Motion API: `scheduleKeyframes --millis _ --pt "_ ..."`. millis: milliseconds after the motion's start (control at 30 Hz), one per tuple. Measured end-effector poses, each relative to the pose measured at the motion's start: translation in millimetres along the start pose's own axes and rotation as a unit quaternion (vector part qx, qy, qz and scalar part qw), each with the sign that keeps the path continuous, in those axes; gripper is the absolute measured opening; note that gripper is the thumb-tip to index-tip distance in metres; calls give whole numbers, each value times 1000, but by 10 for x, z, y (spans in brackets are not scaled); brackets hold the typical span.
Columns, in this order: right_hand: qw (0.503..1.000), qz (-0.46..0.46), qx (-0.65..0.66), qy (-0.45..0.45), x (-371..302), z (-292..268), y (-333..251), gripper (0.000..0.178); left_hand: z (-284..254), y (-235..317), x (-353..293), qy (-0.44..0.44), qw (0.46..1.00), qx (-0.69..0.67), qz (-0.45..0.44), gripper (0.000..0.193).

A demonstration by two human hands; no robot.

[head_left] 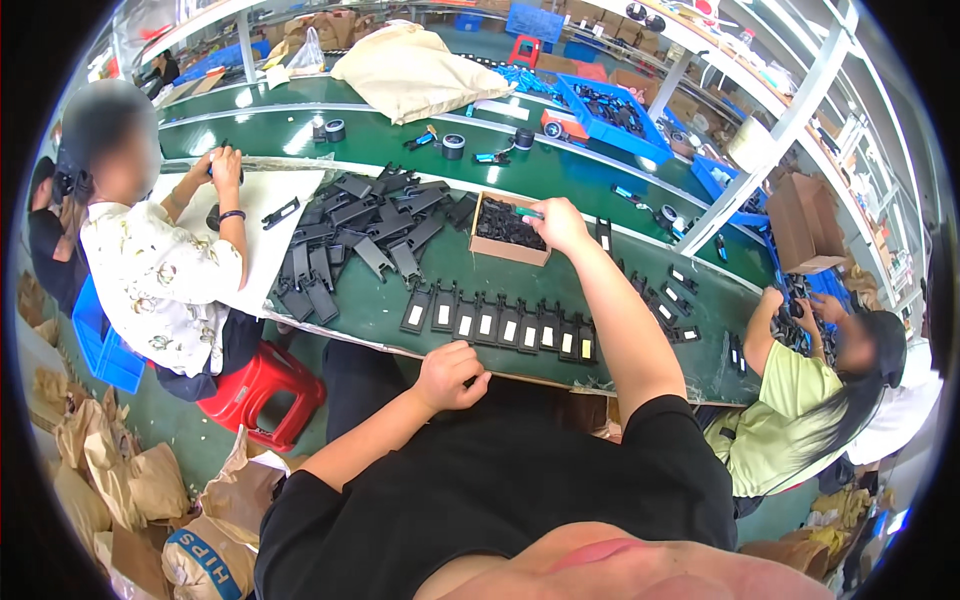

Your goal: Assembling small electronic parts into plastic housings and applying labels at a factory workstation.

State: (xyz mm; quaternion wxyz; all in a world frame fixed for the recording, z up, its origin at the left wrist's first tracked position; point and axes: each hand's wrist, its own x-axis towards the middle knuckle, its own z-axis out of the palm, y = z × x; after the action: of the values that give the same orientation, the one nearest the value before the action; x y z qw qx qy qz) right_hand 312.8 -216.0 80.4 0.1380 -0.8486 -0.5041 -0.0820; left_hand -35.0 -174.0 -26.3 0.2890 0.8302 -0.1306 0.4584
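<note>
My right hand (pixel 560 224) reaches over a small open cardboard box (pixel 512 252) on the green table. Its fingers are closed on a thin green tool (pixel 527 212), whose tip points into the box; its exact kind is too small to tell. Small black parts (pixel 505 222) fill the box. My left hand (pixel 451 377) rests curled at the table's near edge, with nothing seen in it. Just beyond it stands a row of flat black plastic housings (pixel 486 322), most bearing a white label and one a yellow label. A heap of similar black housings (pixel 375 225) lies left of the box.
At the left, a person in a patterned shirt (pixel 165 290) sits on a red stool (pixel 270 395). Another, in a yellow-green shirt (pixel 790 420), works at the right. A conveyor (pixel 390 150) runs beyond the table, with a blue bin (pixel 615 115). A shelf post (pixel 760 150) rises at right.
</note>
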Motion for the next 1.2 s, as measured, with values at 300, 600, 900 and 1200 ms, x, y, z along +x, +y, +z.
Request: scheduleKeyframes --millis 300,600,900,1200 --pt "983 -30 120 137 -170 77 -57 20 -151 110 -4 -87 985 -144 -47 32" --pt "894 -67 428 116 -1115 -531 -1144 16 -270 330 209 -112 557 -657 -495 44" --pt "977 -112 181 23 -2698 -336 -1489 35 93 537 10 -82 350 -706 -610 46" --pt "908 1 409 96 -3101 -230 -1172 25 402 655 222 -86 354 -660 -656 30"
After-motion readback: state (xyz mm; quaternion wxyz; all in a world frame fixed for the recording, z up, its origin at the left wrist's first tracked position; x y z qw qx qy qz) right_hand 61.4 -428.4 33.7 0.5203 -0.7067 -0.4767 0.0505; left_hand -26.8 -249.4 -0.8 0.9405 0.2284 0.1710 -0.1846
